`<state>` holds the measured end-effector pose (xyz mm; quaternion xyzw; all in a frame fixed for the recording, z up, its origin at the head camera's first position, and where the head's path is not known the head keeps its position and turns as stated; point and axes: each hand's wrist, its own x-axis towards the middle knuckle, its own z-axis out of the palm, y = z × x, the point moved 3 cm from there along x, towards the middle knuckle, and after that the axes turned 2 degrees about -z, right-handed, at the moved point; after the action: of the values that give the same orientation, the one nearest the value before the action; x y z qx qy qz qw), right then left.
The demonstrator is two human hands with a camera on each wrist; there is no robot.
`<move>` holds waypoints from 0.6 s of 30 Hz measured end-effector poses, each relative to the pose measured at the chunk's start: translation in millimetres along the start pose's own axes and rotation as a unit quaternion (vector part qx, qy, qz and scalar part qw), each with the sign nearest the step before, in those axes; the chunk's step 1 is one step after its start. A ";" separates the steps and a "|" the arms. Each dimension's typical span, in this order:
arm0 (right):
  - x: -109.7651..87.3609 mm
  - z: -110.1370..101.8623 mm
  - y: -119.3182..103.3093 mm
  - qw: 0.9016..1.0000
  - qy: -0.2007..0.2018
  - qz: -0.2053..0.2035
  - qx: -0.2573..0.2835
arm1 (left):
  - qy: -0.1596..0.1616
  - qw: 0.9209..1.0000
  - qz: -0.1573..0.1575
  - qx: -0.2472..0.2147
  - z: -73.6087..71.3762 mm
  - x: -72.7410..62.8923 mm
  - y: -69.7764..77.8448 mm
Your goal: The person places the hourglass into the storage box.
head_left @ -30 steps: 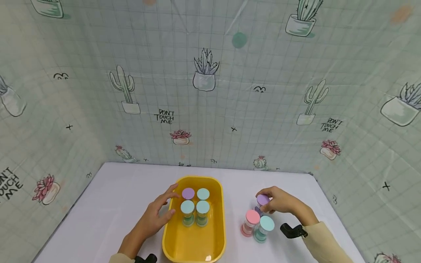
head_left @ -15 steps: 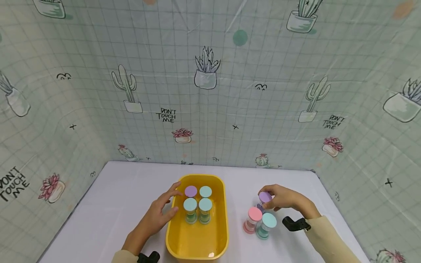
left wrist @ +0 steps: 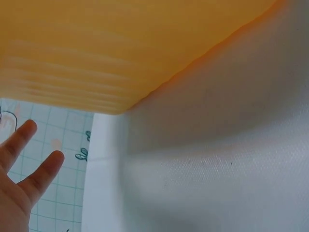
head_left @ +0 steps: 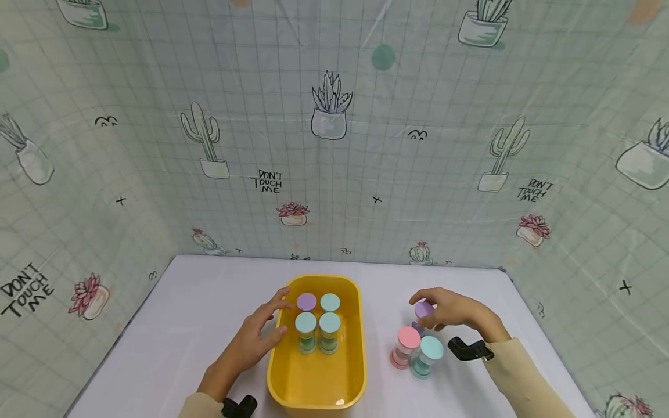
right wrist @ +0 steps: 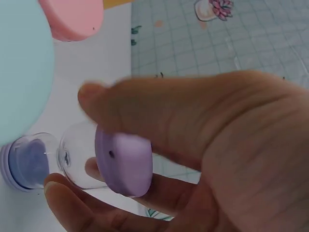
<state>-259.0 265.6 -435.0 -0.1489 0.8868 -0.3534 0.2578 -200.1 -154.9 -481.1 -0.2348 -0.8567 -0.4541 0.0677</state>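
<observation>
My right hand [head_left: 450, 307] is around the purple-capped sand timer [head_left: 424, 309], thumb and fingers loosely spread about its cap. In the right wrist view the thumb overlaps the edge of the purple cap [right wrist: 128, 164] and the other fingers curve below the glass; the timer's base is at the table surface. A pink-capped sand timer [head_left: 408, 338] and a light-blue-capped one [head_left: 431, 348] stand just in front of it. My left hand [head_left: 256, 337] is at the left rim of the yellow tray [head_left: 313, 389], its fingers spread and holding nothing.
Inside the tray stand several sand timers, one with a purple cap [head_left: 306, 302], the others with light blue caps [head_left: 330, 322]. A white table [head_left: 219, 284] lies beneath everything. Cactus-print cloth [head_left: 366, 162] encloses its back and sides.
The right hand's fingers have spread wider around the purple-capped timer, which has not moved on the table. The left hand remains at the tray; the head view has shifted slightly.
</observation>
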 end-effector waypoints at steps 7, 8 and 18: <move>-1.3 -0.2 -0.4 1.000 -0.007 -0.017 0.022 | -0.001 1.000 -0.004 -0.001 1.5 -0.5 1.9; -1.3 0.4 -0.1 0.999 -0.008 -0.018 0.028 | -0.001 1.000 -0.004 -0.001 1.4 -1.0 1.6; -6.0 0.5 0.0 1.000 0.004 0.001 -0.004 | 0.000 1.000 0.001 0.000 0.5 -1.3 3.4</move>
<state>-253.8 268.0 -433.2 -0.1476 0.8895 -0.3497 0.2544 -197.4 -153.3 -479.3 -0.2355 -0.8565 -0.4542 0.0683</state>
